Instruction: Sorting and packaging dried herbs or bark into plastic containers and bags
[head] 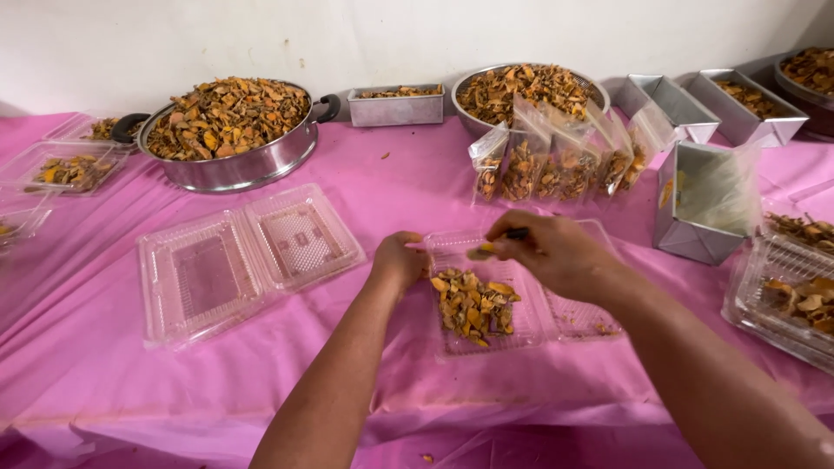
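White wall behind, table draped in a pink plastic sheet. Left hand rests at the left edge of an open clear clamshell tray, fingers curled together against the rim, gripping it or just steadying it, cannot tell which. Right hand hovers just above the tray's far edge, fingertips pinched shut on a small dark stick-like tool with a bit of yellow at its tip; what it is exactly is unclear.

Progress, judged from the layout: the tray's left compartment holds a modest heap of dried orange-brown slices right below both sets of fingers; it looks partly filled. The lid half, under the right wrist, has only crumbs. A second clamshell, well left of the left fingers, is open and bare. A row of filled clear bags stands just beyond the right fingertips, so some packing looks done. Plenty of loose stock remains: a heaped steel pan far left and a steel bowl behind the bags.

The slices look dry, curled, irregular, light, orange to tan.
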